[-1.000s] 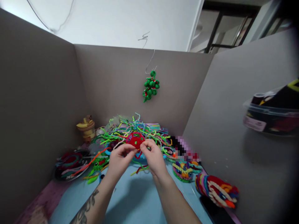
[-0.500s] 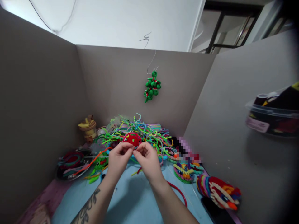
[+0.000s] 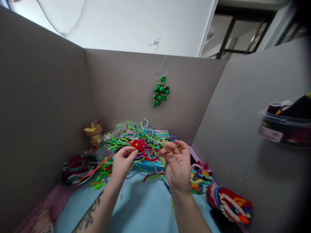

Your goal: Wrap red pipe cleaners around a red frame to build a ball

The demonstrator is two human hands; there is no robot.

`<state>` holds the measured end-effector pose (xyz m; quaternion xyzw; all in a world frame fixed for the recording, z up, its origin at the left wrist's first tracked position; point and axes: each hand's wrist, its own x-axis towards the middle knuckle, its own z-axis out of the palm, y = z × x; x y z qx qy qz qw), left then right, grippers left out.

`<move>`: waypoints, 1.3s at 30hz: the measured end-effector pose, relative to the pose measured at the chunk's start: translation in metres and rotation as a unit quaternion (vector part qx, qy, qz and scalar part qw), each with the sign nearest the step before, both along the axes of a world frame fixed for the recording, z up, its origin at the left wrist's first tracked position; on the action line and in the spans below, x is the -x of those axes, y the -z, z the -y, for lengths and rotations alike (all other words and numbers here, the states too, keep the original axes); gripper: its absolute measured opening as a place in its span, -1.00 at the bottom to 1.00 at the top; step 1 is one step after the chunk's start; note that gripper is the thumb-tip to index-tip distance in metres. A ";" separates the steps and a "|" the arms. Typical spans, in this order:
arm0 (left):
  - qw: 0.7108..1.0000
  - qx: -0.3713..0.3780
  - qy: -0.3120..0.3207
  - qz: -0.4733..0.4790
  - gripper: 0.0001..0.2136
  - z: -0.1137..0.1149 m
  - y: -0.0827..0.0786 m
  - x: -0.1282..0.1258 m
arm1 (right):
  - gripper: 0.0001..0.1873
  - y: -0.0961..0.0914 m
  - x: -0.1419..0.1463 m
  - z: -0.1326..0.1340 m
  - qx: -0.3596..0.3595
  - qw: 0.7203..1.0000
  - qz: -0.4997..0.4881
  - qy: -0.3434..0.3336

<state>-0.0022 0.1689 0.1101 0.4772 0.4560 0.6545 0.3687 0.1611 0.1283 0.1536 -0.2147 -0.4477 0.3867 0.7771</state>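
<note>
My left hand (image 3: 122, 161) pinches the edge of a small red fuzzy piece (image 3: 138, 144) with a green spot on it. From this piece a loose red strand (image 3: 150, 158) curves to the right, towards my other hand. My right hand (image 3: 177, 165) is raised beside the strand's end, palm turned towards me, fingers apart and a little blurred. Nothing shows between those fingers. Behind both hands lies a heap of fuzzy coloured strands (image 3: 145, 129), mostly green, yellow, blue and pink.
Grey partitions (image 3: 126, 84) enclose the blue work surface (image 3: 143, 207). A green-and-red ornament (image 3: 160, 92) hangs from a wire at the back. On the left are a dark dish (image 3: 73, 181), a green fuzzy figure (image 3: 103, 173) and a tan pot (image 3: 94, 134). A multicoloured fuzzy piece (image 3: 229, 202) lies right.
My right hand has let go of the red piece and swung right, its fingers spreading. A red strand now extends out of the piece. My left hand keeps its pinch.
</note>
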 end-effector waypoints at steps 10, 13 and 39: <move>0.998 -0.037 -0.002 0.056 -0.83 0.013 -0.005 -0.014 | -0.81 0.027 0.027 -0.020 0.070 0.937 0.317 0.129; 0.998 -0.054 0.010 0.005 -0.86 0.017 -0.003 -0.016 | -0.90 0.030 0.030 -0.020 0.087 0.939 0.294 0.157; 0.994 -0.033 0.101 -0.031 -0.86 0.015 -0.017 -0.002 | -0.77 0.025 0.007 -0.024 0.175 0.964 0.197 -0.020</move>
